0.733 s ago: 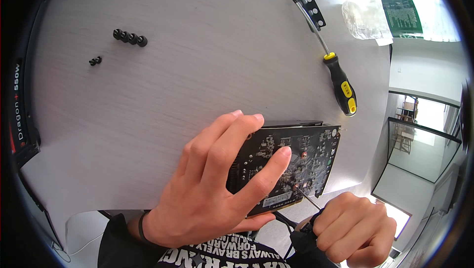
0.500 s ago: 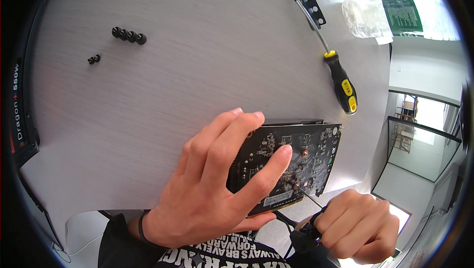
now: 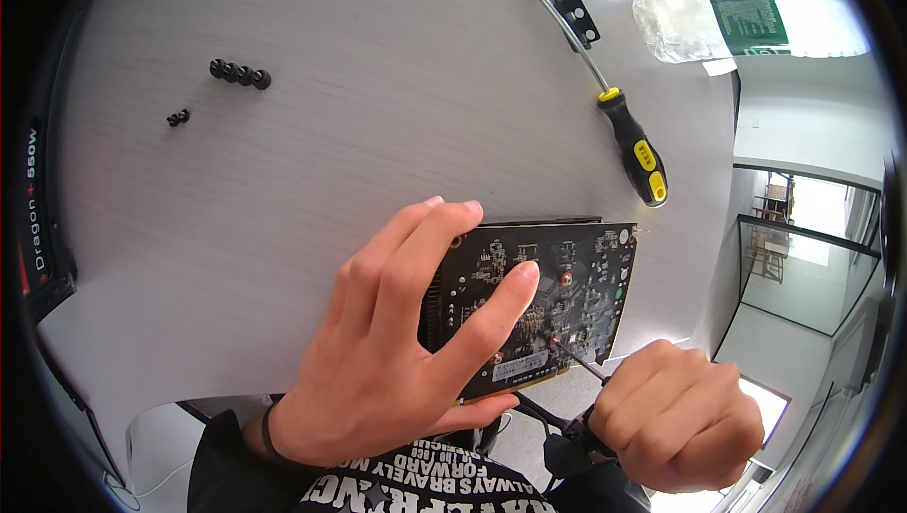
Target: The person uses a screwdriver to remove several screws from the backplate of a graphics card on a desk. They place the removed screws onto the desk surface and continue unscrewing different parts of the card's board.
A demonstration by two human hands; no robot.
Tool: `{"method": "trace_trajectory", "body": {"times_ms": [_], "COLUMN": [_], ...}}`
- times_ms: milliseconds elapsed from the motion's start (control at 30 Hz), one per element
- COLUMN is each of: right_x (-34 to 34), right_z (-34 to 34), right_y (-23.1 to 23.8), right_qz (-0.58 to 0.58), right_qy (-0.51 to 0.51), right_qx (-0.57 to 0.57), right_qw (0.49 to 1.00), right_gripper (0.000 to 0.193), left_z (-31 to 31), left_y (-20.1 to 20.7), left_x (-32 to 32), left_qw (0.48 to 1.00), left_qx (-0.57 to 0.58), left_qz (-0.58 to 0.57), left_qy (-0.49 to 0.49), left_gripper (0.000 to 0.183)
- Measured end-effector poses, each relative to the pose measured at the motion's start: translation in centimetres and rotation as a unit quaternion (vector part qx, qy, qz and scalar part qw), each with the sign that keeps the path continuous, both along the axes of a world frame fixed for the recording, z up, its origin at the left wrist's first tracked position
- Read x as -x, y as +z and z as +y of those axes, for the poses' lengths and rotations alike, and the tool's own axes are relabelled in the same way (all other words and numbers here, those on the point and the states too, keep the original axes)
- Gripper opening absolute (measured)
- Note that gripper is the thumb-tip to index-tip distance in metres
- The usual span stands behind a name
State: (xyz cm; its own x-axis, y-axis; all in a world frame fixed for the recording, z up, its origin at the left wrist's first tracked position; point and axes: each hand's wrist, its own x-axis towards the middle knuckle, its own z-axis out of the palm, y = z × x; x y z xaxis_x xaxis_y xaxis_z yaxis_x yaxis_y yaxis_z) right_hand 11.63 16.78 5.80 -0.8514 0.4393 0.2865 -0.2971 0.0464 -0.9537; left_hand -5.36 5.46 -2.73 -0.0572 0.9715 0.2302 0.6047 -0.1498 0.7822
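A black graphics card (image 3: 586,296) tilts at the table's front edge, its circuit side facing me. My left hand (image 3: 387,343) grips it from the left, thumb pressed on the board and fingers over the far edge. A thin screwdriver (image 3: 584,364) reaches in from the lower right, and its tip meets a screw near the board's lower middle. My right hand (image 3: 675,418) is closed in a fist around its handle, which is mostly hidden. More screws with a coppery look show on the board.
Beyond the card lies a second screwdriver (image 3: 633,145), black and yellow, its shaft against a black strip with round white dots (image 3: 574,5). Several black thumbscrews (image 3: 241,74) and smaller screws (image 3: 178,117) sit at the far left. A black box (image 3: 42,220) borders the left; plastic packaging (image 3: 680,26) lies far right.
The whole scene has shifted slightly left and up in the picture. The card stays in my left hand, and the screwdriver tip remains at the same screw.
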Motion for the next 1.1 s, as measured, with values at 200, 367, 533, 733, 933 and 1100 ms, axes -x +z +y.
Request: {"method": "trace_trajectory", "body": {"times_ms": [200, 367, 533, 733, 933, 1100], "right_x": [0.7, 0.6, 0.6, 0.7, 0.7, 0.5], "right_z": [-2.7, -3.1, -3.0, -3.2, -3.6, -3.5], "right_y": [-1.3, -1.8, -2.0, -1.9, -2.1, -2.5], "right_qz": [0.051, 0.03, 0.045, 0.059, 0.042, 0.067], "right_qy": [-0.18, -0.201, -0.222, -0.246, -0.278, -0.295], "right_qx": [-0.042, -0.06, -0.049, -0.029, -0.034, -0.059], "right_qw": [0.981, 0.977, 0.973, 0.967, 0.959, 0.951], "right_gripper": [0.039, 0.037, 0.032, 0.031, 0.028, 0.027], "left_z": [-0.1, -0.1, -0.1, 0.1, 0.0, 0.0], "left_y": [-0.2, -0.6, -0.6, -0.6, -0.7, -0.8], "left_x": [-0.1, -0.1, 0.1, -0.1, -0.1, -0.1], "left_qw": [1.0, 1.0, 1.0, 1.0, 1.0, 1.0], "left_qx": [-0.004, -0.013, -0.015, -0.026, -0.021, -0.022], "left_qz": [-0.013, -0.009, -0.004, -0.009, -0.011, -0.013], "left_qy": [-0.005, -0.007, -0.004, -0.006, -0.007, -0.009], "left_gripper": [0.085, 0.086, 0.086, 0.087, 0.089, 0.09]}}
